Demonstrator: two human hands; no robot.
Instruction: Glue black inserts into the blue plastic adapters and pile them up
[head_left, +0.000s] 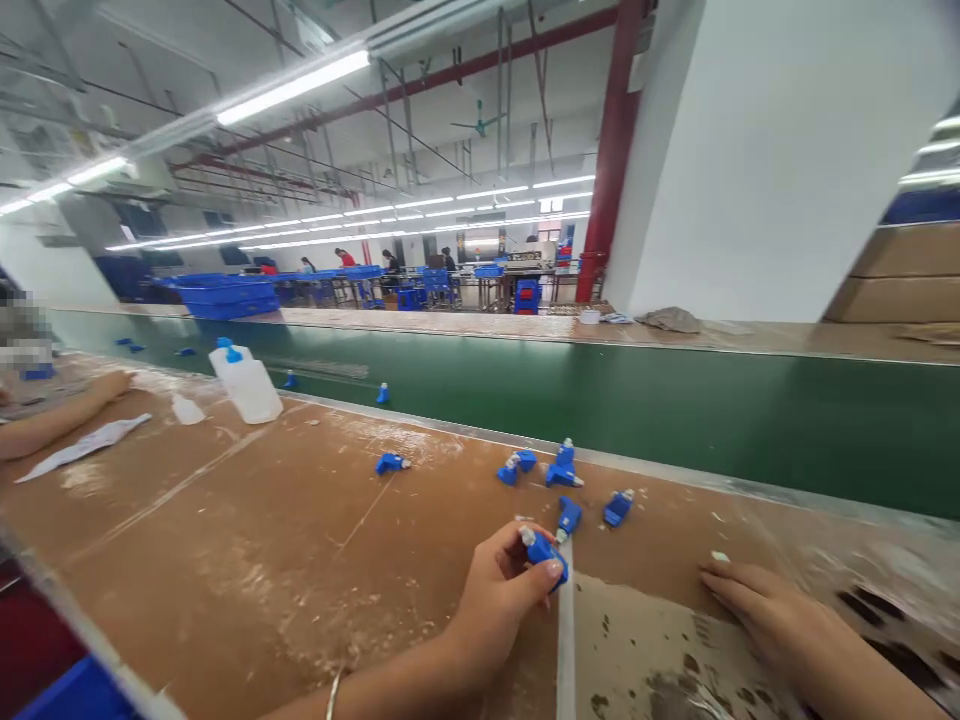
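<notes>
My left hand (504,590) is closed around a small blue plastic part (547,557) with a whitish tip, pinched between thumb and fingers above the table. Stretched low over the worktop, my right hand (780,610) has its fingers extended side by side; its thumb is hidden. A tiny pale piece (720,556) lies at those fingertips. Just beyond the left hand are similar blue parts, among them one lying flat (569,516), one to its right (618,508) and a cluster (564,468). Another blue part (391,463) lies farther left.
A green conveyor belt (675,400) runs behind the brown worktop (300,540), carrying several blue parts. A white bottle with a blue cap (251,388) stands at left, near another person's arm (67,418). Stained cardboard (637,630) lies between my hands. Blue bins (225,297) sit beyond the belt.
</notes>
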